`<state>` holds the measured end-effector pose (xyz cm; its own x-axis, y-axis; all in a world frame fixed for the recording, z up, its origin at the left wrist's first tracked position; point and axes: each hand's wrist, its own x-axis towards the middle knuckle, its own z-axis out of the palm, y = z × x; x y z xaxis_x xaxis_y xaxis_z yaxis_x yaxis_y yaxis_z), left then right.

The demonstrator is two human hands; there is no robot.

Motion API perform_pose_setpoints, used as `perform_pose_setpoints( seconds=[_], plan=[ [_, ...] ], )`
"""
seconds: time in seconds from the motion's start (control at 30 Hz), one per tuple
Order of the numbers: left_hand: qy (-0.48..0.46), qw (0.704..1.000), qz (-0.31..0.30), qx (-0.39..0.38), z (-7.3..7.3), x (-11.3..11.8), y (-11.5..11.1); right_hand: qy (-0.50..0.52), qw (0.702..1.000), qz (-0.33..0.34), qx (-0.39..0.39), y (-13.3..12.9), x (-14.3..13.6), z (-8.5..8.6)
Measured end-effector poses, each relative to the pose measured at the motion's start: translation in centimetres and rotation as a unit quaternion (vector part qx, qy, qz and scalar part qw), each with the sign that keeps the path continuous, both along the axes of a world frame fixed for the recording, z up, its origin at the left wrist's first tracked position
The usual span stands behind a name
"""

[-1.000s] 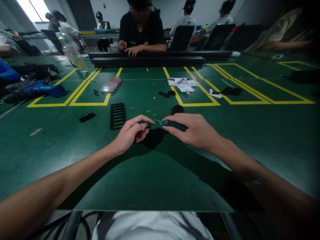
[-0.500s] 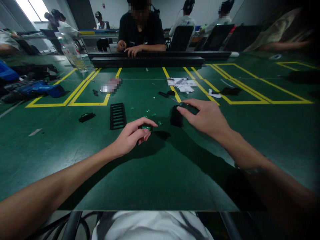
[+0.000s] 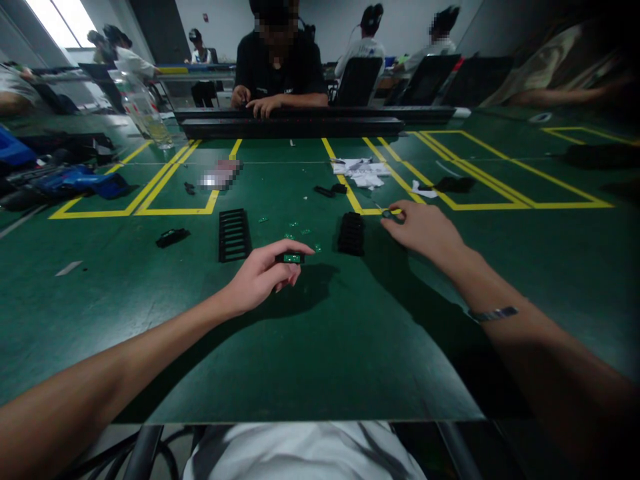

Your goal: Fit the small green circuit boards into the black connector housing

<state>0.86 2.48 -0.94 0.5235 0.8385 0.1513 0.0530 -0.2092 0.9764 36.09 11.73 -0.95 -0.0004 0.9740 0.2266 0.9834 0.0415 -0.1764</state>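
Note:
Between the thumb and fingers of my left hand is a small black piece with a green board on it. My right hand pinches a small dark round-ended item, too small to name, right of a black slotted block. A black slotted tray lies beyond my left hand. Several small green boards are scattered on the table between tray and block.
Black parts lie at the left, more past the middle. White paper scraps sit farther back. A plastic bottle and blue tools are at the left. Long black bars cross the far side, before a seated person.
My right hand has moved right, away from the black block, which now shows fully. The piece in my left hand shows more of its green board.

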Motion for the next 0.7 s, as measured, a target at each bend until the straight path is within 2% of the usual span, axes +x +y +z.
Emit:
perform_pose_setpoints(
  seconds=[0.27,0.53,0.6,0.7],
  plan=[
    [0.023,1.0,-0.005,0.01,0.3,0.1,-0.1,-0.031,0.999,0.0,-0.034,-0.2,-0.5,0.4],
    [0.036,0.999,-0.002,0.014,0.3,0.0,-0.1,-0.037,0.999,0.008,-0.031,-0.6,-0.9,0.7],
    [0.036,0.999,-0.004,0.015,0.4,0.0,-0.1,-0.037,0.999,0.012,0.002,-0.9,-1.1,1.0],
    [0.037,0.999,-0.006,0.021,0.4,-0.1,-0.1,-0.028,0.991,0.05,0.124,-1.8,-2.6,2.2]
  ],
)
